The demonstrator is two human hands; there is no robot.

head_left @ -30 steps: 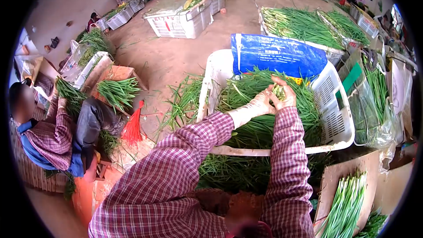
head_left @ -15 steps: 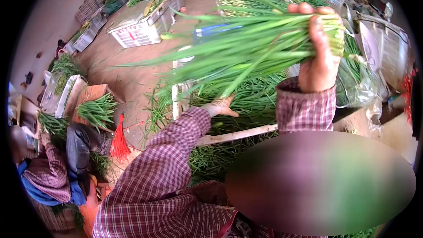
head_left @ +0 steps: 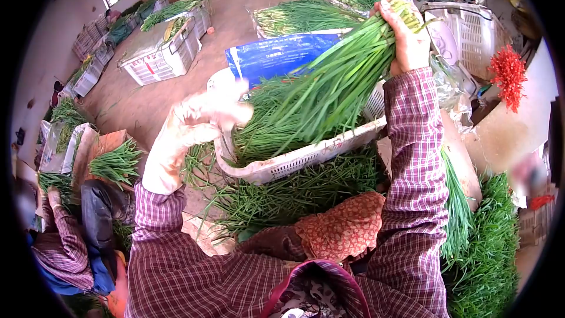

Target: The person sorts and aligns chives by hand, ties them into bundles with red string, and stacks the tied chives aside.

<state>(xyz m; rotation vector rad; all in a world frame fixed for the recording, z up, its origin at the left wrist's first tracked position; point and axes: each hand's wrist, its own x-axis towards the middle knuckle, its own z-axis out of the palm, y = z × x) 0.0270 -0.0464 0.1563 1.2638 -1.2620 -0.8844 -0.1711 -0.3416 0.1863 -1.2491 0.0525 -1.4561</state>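
green bunch [head_left: 344,73] within right hand's [head_left: 411,47] fingers [head_left: 397,20]

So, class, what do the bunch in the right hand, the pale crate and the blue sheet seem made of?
Bunch: plant leaves and stalks, lightly glossy; signs: long green blades, paler ends.
Crate: probably rigid plastic, dull; signs: moulded-looking rim, slotted wall.
Blue sheet: likely plastic, film or woven unclear; signs: slight sheen, printed pale lettering.

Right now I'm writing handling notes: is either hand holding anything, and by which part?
The right hand holds a bunch of chive-like greens near its pale stem ends; the open left hand holds nothing.
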